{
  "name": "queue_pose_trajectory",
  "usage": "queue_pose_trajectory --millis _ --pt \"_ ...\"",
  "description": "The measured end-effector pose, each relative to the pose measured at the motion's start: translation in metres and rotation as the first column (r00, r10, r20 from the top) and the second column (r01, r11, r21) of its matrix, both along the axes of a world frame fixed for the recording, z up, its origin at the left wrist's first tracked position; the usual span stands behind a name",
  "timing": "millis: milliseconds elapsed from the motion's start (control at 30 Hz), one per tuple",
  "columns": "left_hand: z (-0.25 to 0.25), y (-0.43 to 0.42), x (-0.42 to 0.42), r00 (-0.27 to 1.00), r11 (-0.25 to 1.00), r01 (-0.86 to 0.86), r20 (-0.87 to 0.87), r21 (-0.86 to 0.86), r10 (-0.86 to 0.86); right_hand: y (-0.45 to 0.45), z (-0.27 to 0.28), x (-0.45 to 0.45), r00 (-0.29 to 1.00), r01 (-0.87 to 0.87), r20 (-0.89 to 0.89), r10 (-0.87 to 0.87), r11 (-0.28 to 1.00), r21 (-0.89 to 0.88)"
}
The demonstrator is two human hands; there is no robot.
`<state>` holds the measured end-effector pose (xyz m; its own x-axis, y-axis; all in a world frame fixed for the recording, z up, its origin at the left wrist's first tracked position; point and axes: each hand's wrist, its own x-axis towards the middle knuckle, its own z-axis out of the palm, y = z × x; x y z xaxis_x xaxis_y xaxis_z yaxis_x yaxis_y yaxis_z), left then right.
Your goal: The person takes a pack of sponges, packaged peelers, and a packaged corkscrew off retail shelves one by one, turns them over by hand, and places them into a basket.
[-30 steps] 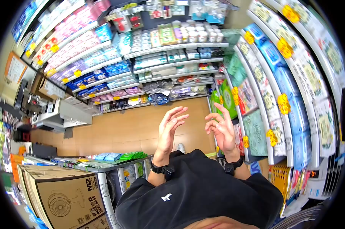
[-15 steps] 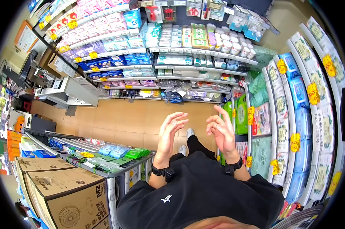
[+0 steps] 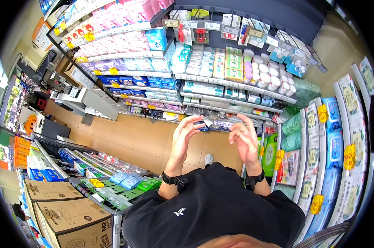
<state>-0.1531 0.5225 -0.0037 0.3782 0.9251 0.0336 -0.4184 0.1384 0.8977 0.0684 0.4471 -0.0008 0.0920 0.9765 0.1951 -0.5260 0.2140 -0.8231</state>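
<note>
My left hand [image 3: 183, 142] is raised over the aisle with its fingers apart and a little curled, holding nothing. Level with it, my right hand [image 3: 245, 142] hangs in the air, also empty, its fingers bent and spread. Each wrist wears a black band, the left one [image 3: 175, 180] and the right one [image 3: 254, 180]. Beyond the fingertips stand shelves with white-lidded tubs [image 3: 273, 82], upright green-and-yellow packs [image 3: 234, 64] and purple-lidded tubs [image 3: 247, 72]. Neither hand touches any of these goods.
Shelves with tissue packs [image 3: 335, 149] line my right side. At my left are a low display rack with green packs [image 3: 149, 184] and large fan cartons [image 3: 73, 219]. Pink packs [image 3: 139, 11] fill the upper left shelves. A counter [image 3: 96, 105] stands beyond the tiled floor [image 3: 120, 138].
The view has tipped up and come closer to the far shelves, which look larger. Both hands stay raised and empty, with slight finger shifts. One shoe has dropped from sight.
</note>
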Motion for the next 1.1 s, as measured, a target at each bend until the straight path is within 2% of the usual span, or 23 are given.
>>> queue_pose_trajectory --millis 233,333,633,833,1033,1100 --pt "-0.004 0.056 0.029 0.998 0.999 -0.049 -0.039 0.017 0.049 0.059 -0.008 0.030 1.000 0.007 0.005 -0.007 1.000 0.001" --pt "-0.015 0.073 0.033 0.996 0.996 -0.066 -0.056 -0.058 0.063 0.081 -0.016 0.040 0.999 0.004 -0.038 -0.006 0.998 -0.060" --pt "-0.018 0.146 0.024 0.982 0.982 -0.178 -0.070 -0.068 0.174 0.155 -0.015 0.028 0.998 -0.038 0.049 0.044 0.993 -0.115" --pt "-0.007 0.232 0.014 0.975 0.980 -0.190 -0.105 0.061 0.195 0.227 -0.007 0.006 0.994 0.006 0.108 0.004 0.996 -0.088" --pt "-0.020 0.337 0.025 0.911 0.907 -0.232 -0.248 0.352 0.329 0.313 -0.010 -0.015 0.975 0.040 0.219 -0.042 0.999 0.013" --pt "-0.018 0.367 0.033 0.940 0.914 -0.198 -0.195 0.353 0.279 0.339 -0.011 -0.018 0.973 0.035 0.228 -0.038 0.999 0.014"
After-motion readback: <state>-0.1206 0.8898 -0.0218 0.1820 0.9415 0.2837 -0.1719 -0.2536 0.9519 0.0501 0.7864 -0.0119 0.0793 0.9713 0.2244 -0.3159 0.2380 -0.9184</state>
